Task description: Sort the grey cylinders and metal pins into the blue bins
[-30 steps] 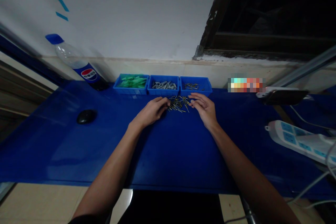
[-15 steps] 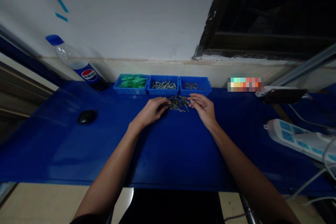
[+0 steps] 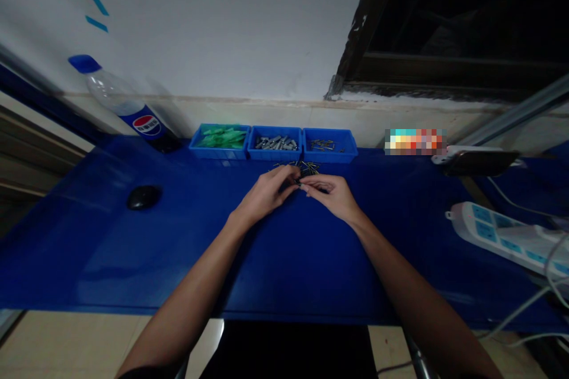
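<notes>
A brushing knuckle could scatter the loose thin pins [image 3: 311,167], I'd say, since they lie in an untidy heap so close to the fingers; anything tiny at those fingertips might slip too, with so little to grip. The heap is on the bench [image 3: 284,266], just to the far side of the left hand [image 3: 265,194] and right hand [image 3: 336,195], partly hidden by them. Both hands are curled, fingertips together; I can't tell what, if anything, either grasps.

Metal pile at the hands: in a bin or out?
Out: the pile lies on the blue table, in front of the bins.
</notes>
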Motion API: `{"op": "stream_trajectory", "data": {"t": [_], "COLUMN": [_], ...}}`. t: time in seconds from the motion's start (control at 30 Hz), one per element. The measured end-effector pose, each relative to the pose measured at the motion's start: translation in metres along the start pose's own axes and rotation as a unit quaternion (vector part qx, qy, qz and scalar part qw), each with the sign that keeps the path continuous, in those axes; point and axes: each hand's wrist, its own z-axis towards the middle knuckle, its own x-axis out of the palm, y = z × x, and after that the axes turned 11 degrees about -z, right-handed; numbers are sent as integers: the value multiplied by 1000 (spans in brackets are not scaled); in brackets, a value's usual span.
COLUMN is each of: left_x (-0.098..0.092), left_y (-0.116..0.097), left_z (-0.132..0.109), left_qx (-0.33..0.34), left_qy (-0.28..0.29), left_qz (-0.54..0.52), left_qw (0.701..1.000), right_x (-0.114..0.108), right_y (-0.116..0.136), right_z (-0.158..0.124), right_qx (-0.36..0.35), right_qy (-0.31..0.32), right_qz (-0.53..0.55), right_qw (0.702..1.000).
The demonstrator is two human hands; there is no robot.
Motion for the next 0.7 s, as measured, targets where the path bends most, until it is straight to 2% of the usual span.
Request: {"op": "stream_trajectory", "data": {"t": [0.13,0.27,0.37,0.53,0.7], "left_x": [0,-6,-12,-16,-17], "left_y": [-3,6,18,28,31], "left_z": [2,2,-1,-5,-5], "left_qx": [12,-8,-36,-90,-97], "left_qy": [-1,-24,-20,2,-9], "left_qz": [22,84,145,170,151], "left_qw": [1000,996,989,981,984], "right_x": [-2,-5,-9,-13,-12], "right_y": [-1,1,2,-1,-2], "right_z": [1,3,5,7,6], "right_qx": [24,-14,-49,-38,-30], "right_qy": [22,-55,-103,-106,-109], "right_qz": [36,34,35,20,9], "right_qw": [999,998,993,993,994]}}
